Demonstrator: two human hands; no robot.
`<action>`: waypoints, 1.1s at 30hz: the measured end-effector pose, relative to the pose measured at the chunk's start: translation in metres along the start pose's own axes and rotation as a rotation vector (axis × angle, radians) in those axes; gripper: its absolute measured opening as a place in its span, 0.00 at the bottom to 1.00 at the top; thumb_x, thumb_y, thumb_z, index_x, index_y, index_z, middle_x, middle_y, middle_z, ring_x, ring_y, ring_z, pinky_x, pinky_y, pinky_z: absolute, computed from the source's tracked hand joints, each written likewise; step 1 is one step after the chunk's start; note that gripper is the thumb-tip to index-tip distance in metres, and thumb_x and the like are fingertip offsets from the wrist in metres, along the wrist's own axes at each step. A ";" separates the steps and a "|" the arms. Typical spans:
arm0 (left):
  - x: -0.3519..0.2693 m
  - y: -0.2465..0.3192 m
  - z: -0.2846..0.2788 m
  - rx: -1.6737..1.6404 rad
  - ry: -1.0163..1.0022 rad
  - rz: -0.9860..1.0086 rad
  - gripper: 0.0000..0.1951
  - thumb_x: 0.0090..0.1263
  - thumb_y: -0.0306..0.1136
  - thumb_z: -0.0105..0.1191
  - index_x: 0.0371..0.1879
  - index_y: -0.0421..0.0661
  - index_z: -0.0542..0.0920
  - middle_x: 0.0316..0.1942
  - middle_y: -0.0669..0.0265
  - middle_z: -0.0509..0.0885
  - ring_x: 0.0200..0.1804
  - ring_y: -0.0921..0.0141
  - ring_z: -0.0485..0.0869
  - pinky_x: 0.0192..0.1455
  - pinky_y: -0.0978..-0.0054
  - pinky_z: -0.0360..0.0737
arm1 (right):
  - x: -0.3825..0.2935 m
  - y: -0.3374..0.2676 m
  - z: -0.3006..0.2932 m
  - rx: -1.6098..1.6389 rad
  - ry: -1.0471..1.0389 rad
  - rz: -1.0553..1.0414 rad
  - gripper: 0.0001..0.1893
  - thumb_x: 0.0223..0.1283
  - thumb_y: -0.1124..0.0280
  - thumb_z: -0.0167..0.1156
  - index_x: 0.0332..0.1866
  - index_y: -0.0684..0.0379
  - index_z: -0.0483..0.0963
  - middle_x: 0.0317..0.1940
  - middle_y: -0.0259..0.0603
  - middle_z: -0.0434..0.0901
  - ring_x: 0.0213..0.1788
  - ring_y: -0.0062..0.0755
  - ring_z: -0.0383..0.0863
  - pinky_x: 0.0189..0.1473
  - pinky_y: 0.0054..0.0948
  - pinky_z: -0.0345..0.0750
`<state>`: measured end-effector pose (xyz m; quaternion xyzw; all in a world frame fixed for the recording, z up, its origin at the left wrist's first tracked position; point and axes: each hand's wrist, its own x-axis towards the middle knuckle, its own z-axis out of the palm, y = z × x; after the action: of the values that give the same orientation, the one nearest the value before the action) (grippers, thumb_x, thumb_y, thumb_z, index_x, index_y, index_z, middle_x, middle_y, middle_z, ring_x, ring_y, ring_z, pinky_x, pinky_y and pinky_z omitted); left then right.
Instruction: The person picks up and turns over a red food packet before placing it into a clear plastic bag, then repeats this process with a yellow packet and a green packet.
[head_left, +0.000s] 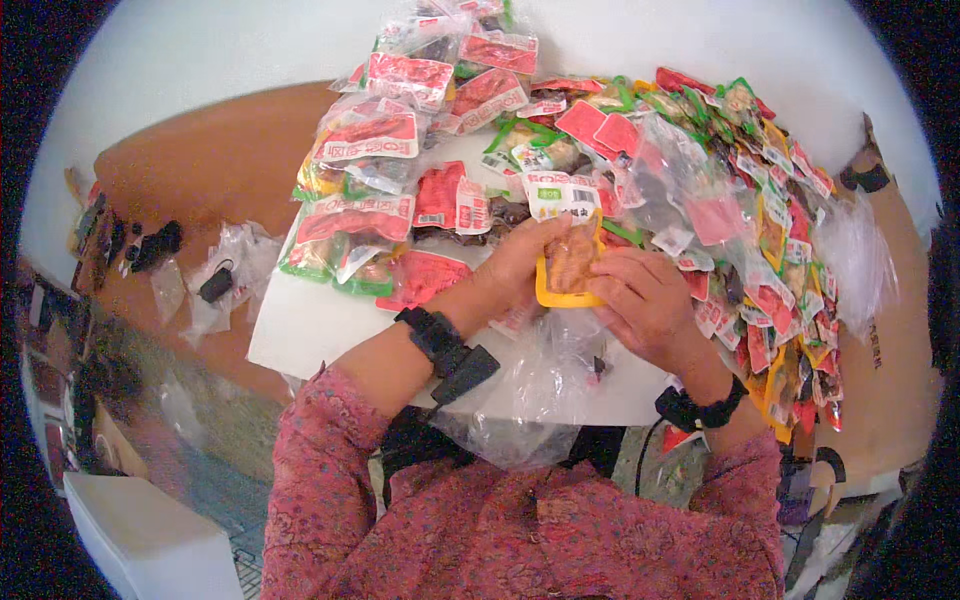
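A vacuum-sealed food packet with a yellow border and a white printed top (568, 259) is held upright over the white table (300, 322). My left hand (521, 251) grips its left side, thumb across the upper part. At its lower right edge the fingers of my right hand (645, 300) touch it; whether they pinch it cannot be told. Beneath the hands a clear plastic bag (525, 397) spreads over the table's front edge. Red packets (442, 196) lie just left of the held one. Black straps with small devices are on both wrists.
Bagged packets (356, 225) are piled along the table's left side and back (487, 52). A large heap of loose packets (780, 247) covers the right. Brown cardboard (217, 150) lies to the left, with a black device on plastic (216, 283). A white box (150, 532) stands lower left.
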<state>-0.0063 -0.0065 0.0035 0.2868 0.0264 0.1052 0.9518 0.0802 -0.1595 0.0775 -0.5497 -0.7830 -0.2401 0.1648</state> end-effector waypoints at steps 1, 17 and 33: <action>-0.002 0.000 -0.001 -0.035 0.006 -0.028 0.13 0.65 0.35 0.45 0.44 0.41 0.70 0.39 0.63 0.77 0.40 0.68 0.79 0.46 0.70 0.76 | -0.001 -0.004 -0.003 0.093 0.007 0.056 0.12 0.44 0.70 0.57 0.37 0.58 0.70 0.34 0.44 0.75 0.40 0.42 0.75 0.42 0.36 0.73; 0.002 -0.001 0.002 0.333 0.340 0.002 0.17 0.65 0.42 0.39 0.44 0.42 0.71 0.35 0.60 0.78 0.36 0.68 0.79 0.41 0.71 0.76 | 0.000 0.039 0.074 1.548 0.290 1.173 0.14 0.57 0.64 0.51 0.46 0.57 0.65 0.31 0.33 0.73 0.32 0.19 0.74 0.33 0.20 0.73; 0.003 0.001 0.005 0.419 0.323 0.024 0.17 0.67 0.41 0.37 0.45 0.41 0.70 0.39 0.62 0.78 0.39 0.70 0.78 0.44 0.73 0.76 | -0.006 0.042 0.086 1.737 0.284 1.012 0.11 0.61 0.69 0.47 0.46 0.62 0.69 0.37 0.34 0.74 0.41 0.19 0.72 0.44 0.21 0.71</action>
<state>-0.0025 -0.0081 0.0083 0.4573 0.1960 0.1532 0.8538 0.1220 -0.1043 0.0111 -0.4731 -0.3352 0.4469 0.6813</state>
